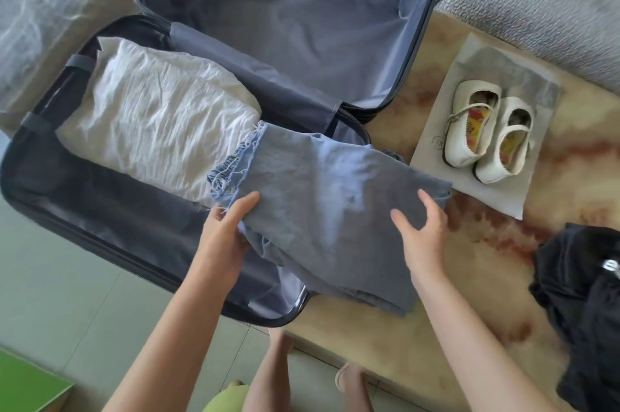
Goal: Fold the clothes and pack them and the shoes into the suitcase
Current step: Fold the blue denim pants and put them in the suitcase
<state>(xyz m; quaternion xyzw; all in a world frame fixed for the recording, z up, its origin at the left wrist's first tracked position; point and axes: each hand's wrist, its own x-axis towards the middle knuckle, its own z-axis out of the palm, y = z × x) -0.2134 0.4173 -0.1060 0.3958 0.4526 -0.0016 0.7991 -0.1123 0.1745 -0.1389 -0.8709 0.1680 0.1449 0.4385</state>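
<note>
Two-handed: gripping the frayed end of the folded denim garment (328, 197) with the left hand (224, 230), touching its top with the right hand (422, 233), fingers spread. Lying half across the suitcase (100, 237) edge, touching the white garment (157, 116).

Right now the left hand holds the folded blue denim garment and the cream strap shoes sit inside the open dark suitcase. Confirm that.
Wrong on the shoes: the head view shows the cream strap shoes on a grey sheet beside the open dark suitcase. The left hand does hold the folded blue denim garment.
</note>
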